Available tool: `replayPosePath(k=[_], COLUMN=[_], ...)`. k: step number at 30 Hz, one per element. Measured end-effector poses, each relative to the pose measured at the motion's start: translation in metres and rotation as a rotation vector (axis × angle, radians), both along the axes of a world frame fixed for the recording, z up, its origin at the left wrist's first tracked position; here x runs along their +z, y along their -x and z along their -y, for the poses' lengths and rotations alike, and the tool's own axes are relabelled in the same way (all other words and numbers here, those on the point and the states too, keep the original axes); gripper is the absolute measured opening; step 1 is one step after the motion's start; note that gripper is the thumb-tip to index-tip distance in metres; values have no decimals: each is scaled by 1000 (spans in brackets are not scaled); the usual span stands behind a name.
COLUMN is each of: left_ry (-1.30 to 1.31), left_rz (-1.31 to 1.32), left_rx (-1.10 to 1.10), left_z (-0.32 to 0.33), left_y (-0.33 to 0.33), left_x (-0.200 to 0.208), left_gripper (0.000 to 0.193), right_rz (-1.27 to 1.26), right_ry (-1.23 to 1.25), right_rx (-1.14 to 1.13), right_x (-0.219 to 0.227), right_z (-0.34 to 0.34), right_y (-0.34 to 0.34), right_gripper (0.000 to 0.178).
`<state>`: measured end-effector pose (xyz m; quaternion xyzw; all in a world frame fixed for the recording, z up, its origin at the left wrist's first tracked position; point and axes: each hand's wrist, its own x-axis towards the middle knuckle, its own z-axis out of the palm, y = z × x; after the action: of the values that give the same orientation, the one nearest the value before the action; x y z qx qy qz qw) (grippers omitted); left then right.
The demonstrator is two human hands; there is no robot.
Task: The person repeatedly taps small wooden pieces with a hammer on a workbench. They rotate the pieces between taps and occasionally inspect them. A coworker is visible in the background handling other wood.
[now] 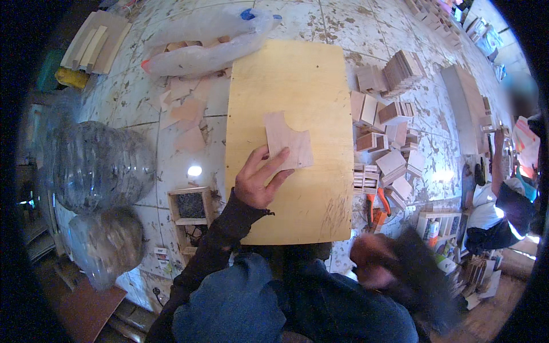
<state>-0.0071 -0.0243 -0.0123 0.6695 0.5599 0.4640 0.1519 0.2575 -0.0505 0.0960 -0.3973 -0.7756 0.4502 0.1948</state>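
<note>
A thin, pale plywood piece [294,144] with a curved notch at its upper right lies on the yellow wooden board [286,80] in front of me. My left hand [260,177] holds it at its lower left, one finger across its face and others along its edges. Low on the right, off the board's near corner, my right hand [374,260] is smeared by motion, so its fingers and anything in them cannot be made out. Orange-handled pliers [377,201] lie between that hand and the stacked wooden blocks [392,166] along the board's right side.
Left of the board are wood offcuts [189,117], a clear plastic bag [200,57] and a wooden tray of small dark pieces [190,206]. Large plastic-wrapped bundles [103,166] stand farther left. At far right another person [494,211] sits near a long wooden panel [460,106].
</note>
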Motion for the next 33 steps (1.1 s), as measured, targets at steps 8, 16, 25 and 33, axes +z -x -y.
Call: replayPosePath(k=[8,16,25,33], left_ry=[71,140,219,618], left_rz=[14,227,861,-132], left_rx=[19,-50,156,831], left_z=[3,7,5,134], left_y=[-4,-6,17,133], left_x=[-1,-6,-26,-116], left_gripper=[42,44,47,24], right_rz=[-266,377,324,214], right_ry=[215,14,136,271], right_rx=[-137,-400,-426,-364], right_x=[-8,-76,-99,-89], right_z=[9,8,28,25], right_y=[5,-2,-9,0], right_gripper=[42,27,40,37])
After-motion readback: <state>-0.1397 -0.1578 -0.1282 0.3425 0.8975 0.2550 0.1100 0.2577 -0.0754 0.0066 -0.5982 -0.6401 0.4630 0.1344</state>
